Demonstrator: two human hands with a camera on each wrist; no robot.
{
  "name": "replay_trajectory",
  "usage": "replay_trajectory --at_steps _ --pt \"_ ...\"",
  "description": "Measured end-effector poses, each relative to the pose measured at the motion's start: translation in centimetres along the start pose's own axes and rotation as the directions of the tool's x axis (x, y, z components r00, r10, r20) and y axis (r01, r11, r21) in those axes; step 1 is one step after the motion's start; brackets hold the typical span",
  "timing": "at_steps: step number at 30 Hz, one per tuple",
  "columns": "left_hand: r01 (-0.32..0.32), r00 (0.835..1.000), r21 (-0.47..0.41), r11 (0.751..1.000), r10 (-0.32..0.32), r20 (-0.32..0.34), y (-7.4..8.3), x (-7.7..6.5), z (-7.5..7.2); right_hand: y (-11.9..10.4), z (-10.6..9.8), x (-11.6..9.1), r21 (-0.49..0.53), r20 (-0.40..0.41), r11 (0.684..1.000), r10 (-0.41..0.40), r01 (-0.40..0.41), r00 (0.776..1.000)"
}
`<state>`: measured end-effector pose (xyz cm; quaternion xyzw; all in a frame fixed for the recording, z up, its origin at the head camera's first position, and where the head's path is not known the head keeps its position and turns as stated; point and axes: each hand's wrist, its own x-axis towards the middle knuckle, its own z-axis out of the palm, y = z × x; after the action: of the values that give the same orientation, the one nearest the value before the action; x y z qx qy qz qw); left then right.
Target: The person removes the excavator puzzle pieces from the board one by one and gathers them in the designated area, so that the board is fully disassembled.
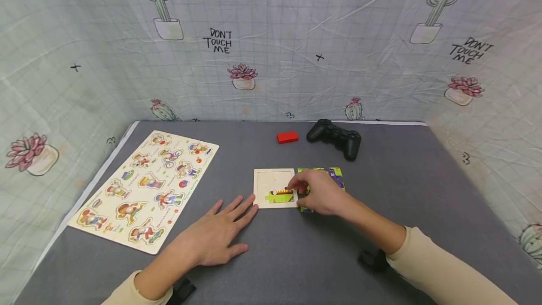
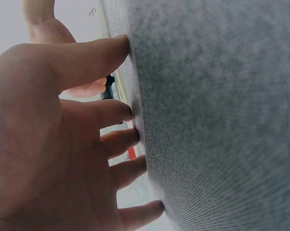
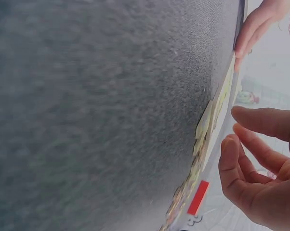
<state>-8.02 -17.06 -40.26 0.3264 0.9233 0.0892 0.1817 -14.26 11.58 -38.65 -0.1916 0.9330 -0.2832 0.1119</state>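
A small square wooden puzzle tray [image 1: 271, 177] lies on the dark grey table, with joined green puzzle pieces [image 1: 279, 198] along its lower right part. My left hand [image 1: 220, 234] is spread flat on the table, its fingertips right at the tray's left edge. Over the tray's right edge is my right hand [image 1: 319, 192], thumb and fingers loosely bent and apart. Nothing shows between them in the right wrist view. Colourful loose puzzle pieces [image 1: 336, 172] lie right of the tray, partly hidden beneath this hand.
A large wooden board with cartoon figures [image 1: 141, 192] lies at the left. Behind the tray are a red block [image 1: 287, 137] and a black game controller [image 1: 335, 138]. Printed cloth [image 1: 279, 93] stands around the table's back and sides.
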Motion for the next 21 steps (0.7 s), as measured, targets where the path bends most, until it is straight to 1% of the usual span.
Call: replay_trajectory --at_steps 8,16,21 --pt "0.004 1.0 0.004 1.0 -0.004 0.001 0.0 0.0 0.0 -0.8 0.6 1.5 -0.007 0.021 0.998 -0.061 0.061 0.998" --pt "-0.003 1.0 0.013 1.0 0.003 -0.006 0.0 0.1 0.0 -1.3 1.4 2.5 -0.028 0.044 0.997 -0.067 0.069 0.997" --pt "-0.004 1.0 0.012 1.0 0.004 -0.009 0.0 0.0 0.0 -1.3 1.7 2.7 -0.015 0.067 0.997 -0.07 0.072 0.995"
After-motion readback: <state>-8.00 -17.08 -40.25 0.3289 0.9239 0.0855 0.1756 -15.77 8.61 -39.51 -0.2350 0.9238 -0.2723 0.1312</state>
